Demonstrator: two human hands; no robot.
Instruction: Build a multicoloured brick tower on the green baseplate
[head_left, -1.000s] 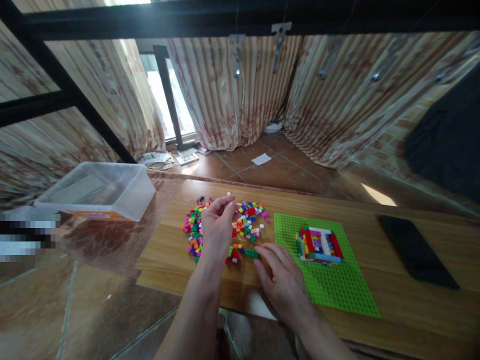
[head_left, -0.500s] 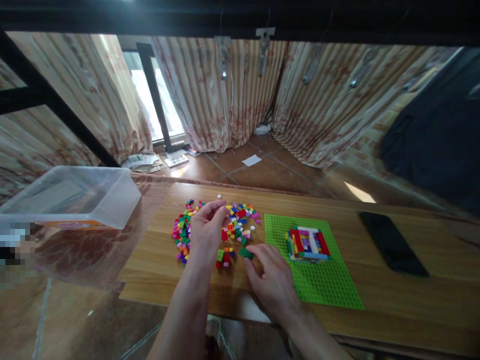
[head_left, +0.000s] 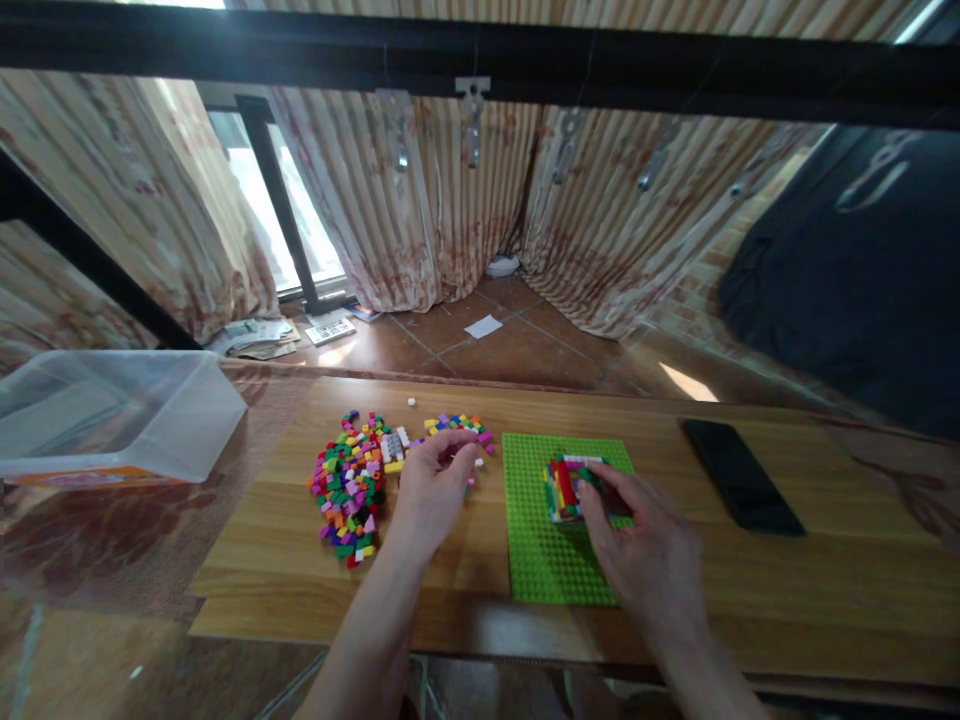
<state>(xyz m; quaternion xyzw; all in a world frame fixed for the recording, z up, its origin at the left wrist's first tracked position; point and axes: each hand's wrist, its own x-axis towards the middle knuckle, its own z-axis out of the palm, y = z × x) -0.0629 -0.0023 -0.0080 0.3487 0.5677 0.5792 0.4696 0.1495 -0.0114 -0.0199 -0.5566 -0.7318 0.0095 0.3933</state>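
Note:
My right hand [head_left: 649, 530] pinches a dark green brick [head_left: 590, 477] at the top of a small multicoloured brick structure [head_left: 564, 488], covering much of its right side. The structure stands on a light green studded baseplate [head_left: 544, 570]. Over the right part of the loose bricks hovers my left hand [head_left: 435, 490], its thumb and forefinger closed together; whatever may be between them is hidden. To its left spreads a pile of small coloured toy bricks [head_left: 349, 490], with more bricks [head_left: 454, 425] just beyond its fingers.
A black phone [head_left: 742, 475] lies on the wooden table [head_left: 277, 570], right of the baseplate. One white brick [head_left: 412, 402] sits apart near the far edge. Beyond the table's left end stands a clear plastic bin [head_left: 172, 410]. A dark metal bar [head_left: 525, 75] crosses above.
My right hand has carried the green brick from beside the loose bricks to the structure. My left hand has moved right and nearer. The view has shifted slightly right.

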